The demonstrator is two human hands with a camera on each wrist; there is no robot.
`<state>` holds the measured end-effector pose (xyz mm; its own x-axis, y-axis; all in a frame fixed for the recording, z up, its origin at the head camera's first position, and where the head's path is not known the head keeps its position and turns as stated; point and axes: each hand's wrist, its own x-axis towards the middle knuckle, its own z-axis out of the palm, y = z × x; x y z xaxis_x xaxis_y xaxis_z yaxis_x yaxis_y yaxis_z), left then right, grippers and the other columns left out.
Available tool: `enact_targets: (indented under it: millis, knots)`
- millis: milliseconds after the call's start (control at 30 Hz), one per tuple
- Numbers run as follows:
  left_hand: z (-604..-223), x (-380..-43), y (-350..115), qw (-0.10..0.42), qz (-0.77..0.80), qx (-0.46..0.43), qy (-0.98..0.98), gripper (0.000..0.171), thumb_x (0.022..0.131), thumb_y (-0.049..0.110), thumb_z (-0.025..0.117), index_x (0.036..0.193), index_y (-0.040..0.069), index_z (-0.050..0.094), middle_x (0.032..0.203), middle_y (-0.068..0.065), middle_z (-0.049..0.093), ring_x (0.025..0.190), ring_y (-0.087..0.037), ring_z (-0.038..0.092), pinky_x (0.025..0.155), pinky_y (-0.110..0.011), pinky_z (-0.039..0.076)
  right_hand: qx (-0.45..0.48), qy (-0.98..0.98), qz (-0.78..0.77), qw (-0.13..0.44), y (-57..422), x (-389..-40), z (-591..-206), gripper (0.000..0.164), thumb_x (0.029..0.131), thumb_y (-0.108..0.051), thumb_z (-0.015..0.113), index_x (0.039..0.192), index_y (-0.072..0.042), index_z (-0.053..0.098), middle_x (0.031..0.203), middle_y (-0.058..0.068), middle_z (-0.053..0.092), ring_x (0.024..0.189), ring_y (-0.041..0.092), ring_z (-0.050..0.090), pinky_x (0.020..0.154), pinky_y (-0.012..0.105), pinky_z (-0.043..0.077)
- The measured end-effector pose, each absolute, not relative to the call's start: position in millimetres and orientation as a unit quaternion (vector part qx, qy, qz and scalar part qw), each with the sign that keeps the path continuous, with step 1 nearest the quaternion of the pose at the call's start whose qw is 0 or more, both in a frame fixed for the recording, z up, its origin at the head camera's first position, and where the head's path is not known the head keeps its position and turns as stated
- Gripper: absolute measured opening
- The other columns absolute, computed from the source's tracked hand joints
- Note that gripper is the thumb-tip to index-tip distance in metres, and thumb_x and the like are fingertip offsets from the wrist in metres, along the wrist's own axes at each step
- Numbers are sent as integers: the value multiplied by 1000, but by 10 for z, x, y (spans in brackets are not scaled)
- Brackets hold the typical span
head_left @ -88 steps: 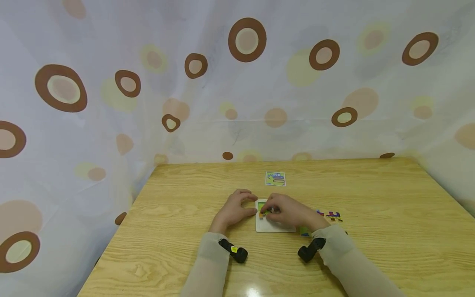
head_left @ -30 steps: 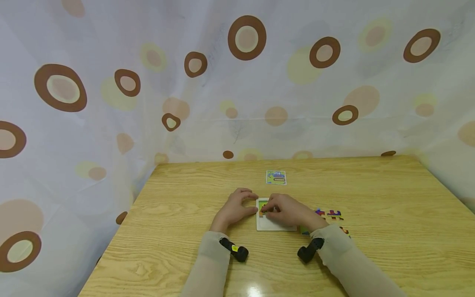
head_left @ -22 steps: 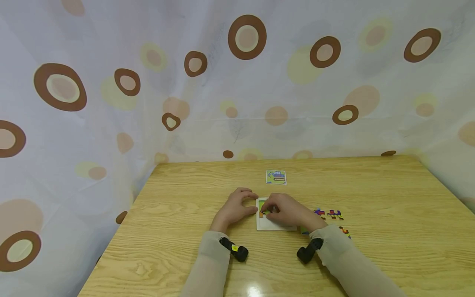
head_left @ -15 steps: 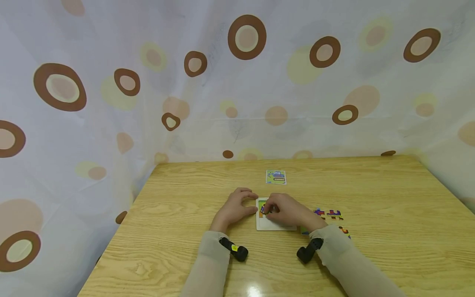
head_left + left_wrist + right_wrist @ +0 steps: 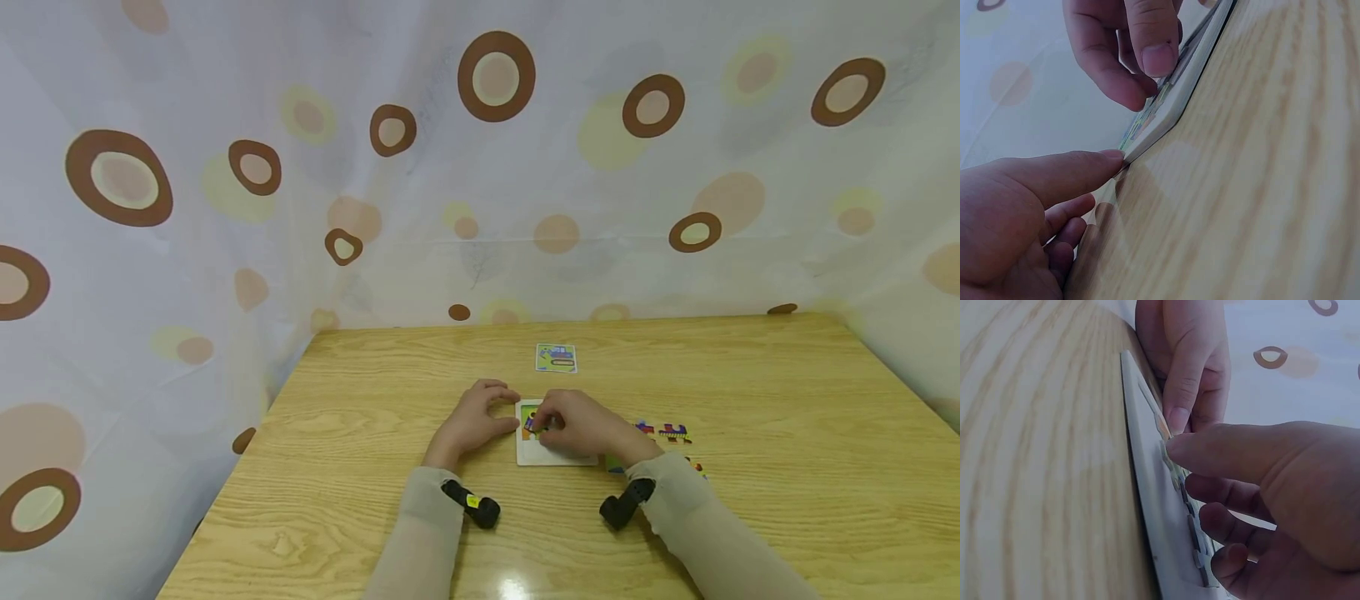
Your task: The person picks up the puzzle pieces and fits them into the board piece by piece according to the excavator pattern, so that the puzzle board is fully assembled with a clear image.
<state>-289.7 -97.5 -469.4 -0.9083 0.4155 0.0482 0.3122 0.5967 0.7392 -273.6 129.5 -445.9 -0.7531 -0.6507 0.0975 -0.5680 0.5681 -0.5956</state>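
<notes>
From where I stand, the tabletop [image 5: 787, 400] looks like pale wood or a wood-grain laminate, smooth and varnished enough to throw back a bright glare at its near edge. The curtain [image 5: 480, 187] behind seems to be thin, printed cloth, mostly matt, softly creased. The white tray [image 5: 534, 455] has a smooth, dull finish, perhaps board or plastic; the loose puzzle pieces [image 5: 673, 432] look like printed card. The picture card [image 5: 556, 357] resembles paper. Both sleeves [image 5: 416, 542] are thin fabric, the wrist cameras [image 5: 487, 512] black plastic.
</notes>
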Motion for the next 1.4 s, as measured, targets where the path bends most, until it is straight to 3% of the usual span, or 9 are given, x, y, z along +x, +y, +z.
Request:
enact_targets:
  millis: [267, 567, 1100, 1400]
  knots:
    - [-4692, -2894, -978, 65, 402, 204, 890, 35, 91, 20, 73, 125, 15, 67, 142, -5, 45, 135, -30, 37, 111, -46, 31, -331, 882, -324, 80, 1341, -2727, -4380, 16, 90, -6, 70, 104, -11, 74, 101, -1, 63, 89, 15, 57, 79, 34, 50]
    - [-4684, -2888, -975, 69, 404, 198, 890, 34, 91, 20, 73, 124, 15, 67, 143, -5, 44, 136, -30, 36, 111, -47, 31, -335, 874, -343, 83, 1444, -2748, -4310, 21, 92, -6, 68, 113, -4, 68, 102, 5, 63, 83, 16, 55, 69, 30, 49]
    - [-4679, -2880, -967, 72, 410, 191, 889, 35, 91, 20, 74, 125, 14, 67, 142, -5, 44, 135, -30, 36, 112, -47, 30, -305, 881, -352, 86, 1745, -2812, -4162, 17, 94, -7, 65, 110, -4, 66, 103, 6, 64, 89, 18, 57, 78, 37, 50]
    - [-4694, -2895, -974, 71, 409, 196, 889, 35, 91, 19, 74, 125, 15, 67, 143, -5, 44, 136, -31, 35, 111, -47, 31, -312, 879, -352, 83, 1955, -2814, -4122, 18, 94, -5, 63, 112, -2, 65, 103, 9, 63, 87, 20, 57, 67, 33, 51]
